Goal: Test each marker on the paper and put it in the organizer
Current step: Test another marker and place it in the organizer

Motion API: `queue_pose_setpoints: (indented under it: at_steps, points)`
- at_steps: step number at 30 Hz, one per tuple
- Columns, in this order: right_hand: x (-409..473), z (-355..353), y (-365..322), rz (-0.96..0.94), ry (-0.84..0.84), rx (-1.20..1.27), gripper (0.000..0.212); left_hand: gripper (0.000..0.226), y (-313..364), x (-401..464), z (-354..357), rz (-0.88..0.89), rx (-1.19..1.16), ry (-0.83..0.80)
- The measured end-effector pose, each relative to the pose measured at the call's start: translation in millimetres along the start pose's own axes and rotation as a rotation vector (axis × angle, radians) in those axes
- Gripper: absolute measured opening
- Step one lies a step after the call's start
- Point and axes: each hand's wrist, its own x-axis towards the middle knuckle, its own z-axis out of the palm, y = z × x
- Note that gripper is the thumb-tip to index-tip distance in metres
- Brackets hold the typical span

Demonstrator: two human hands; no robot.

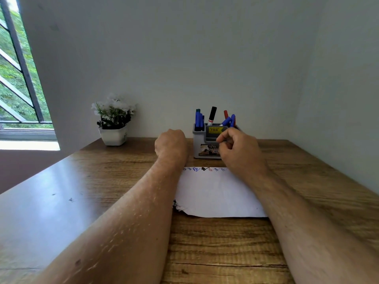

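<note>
Our right hand [235, 148] hovers just in front of the organizer [206, 144], fingers curled inward with the tips pinched together; whether anything small sits between them we cannot tell, and no marker shows in it. Our left hand [171, 145] is clenched in a loose fist on the desk [215, 253], just left of the organizer, holding nothing we can see. We judge it rests there only as a brace.

The markers [212, 115], blue, black and red, stand upright or leaning in the organizer's compartments at the far edge of the desk. The paper [217, 193] lies near us between our forearms, with a row of scribbles [205, 169] along its far edge, close to the organizer, so tested pens drop straight in. The task looks nearly done.

A potted plant [113, 119] stands far left.
</note>
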Motion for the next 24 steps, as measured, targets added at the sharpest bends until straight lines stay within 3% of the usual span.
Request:
queue_pose_setpoints:
  at_steps: [3,5,13,19,24]
  points:
    - [0,0,0,0.006,-0.002,0.001,0.011,0.008,-1,3,-3,-0.015,-0.097,0.055]
    - [0,0,-1,0.010,-0.008,0.006,0.011,0.024,-3,6,-8,-0.028,-0.209,0.101]
    - [-1,-4,-6,0.011,0.012,0.017,0.011,0.022,8,-5,-36,-0.007,-0.866,0.170]
    - [1,-7,-12,0.049,0.063,0.154,0.019,0.014,32,-8,-35,-0.017,-1.288,0.019]
    - [7,-6,-8,0.153,0.058,0.397,0.028,0.012,42,-14,-35,0.011,-1.410,-0.188]
